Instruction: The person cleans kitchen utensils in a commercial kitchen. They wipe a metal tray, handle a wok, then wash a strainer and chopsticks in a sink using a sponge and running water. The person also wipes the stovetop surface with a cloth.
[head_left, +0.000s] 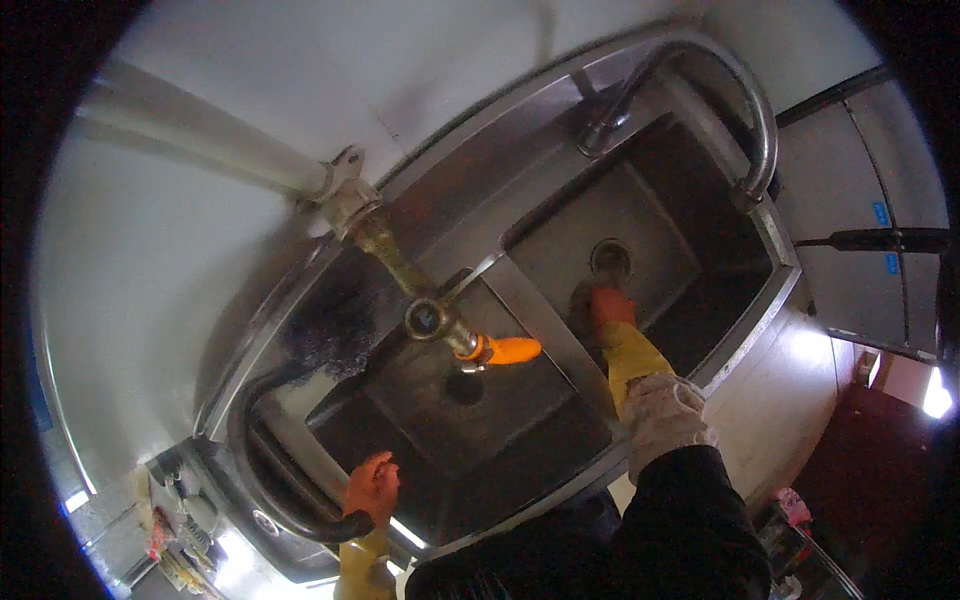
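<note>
Both my hands wear rubber gloves, reddish at the hand and yellow along the cuff. Over the near left corner of the left sink basin (517, 442), my left hand (373, 484) has its fingers curled. The end of a curved metal pipe (255, 480) crosses in front of that wrist; no grip on it is visible. My right hand (613, 306) reaches down into the right sink basin (555, 225), just beside the round drain (611, 259). Its fingers point away from me, and whatever may be under them is hidden. A pale sleeve cover (667, 420) wraps the right forearm.
A worn metal tap (425, 319) with an orange nozzle (514, 350) juts from the wall over the left basin. A curved steel pipe (766, 127) arches over the far right corner. A steel divider (540, 315) separates the basins. Cluttered utensils (187, 532) lie at lower left.
</note>
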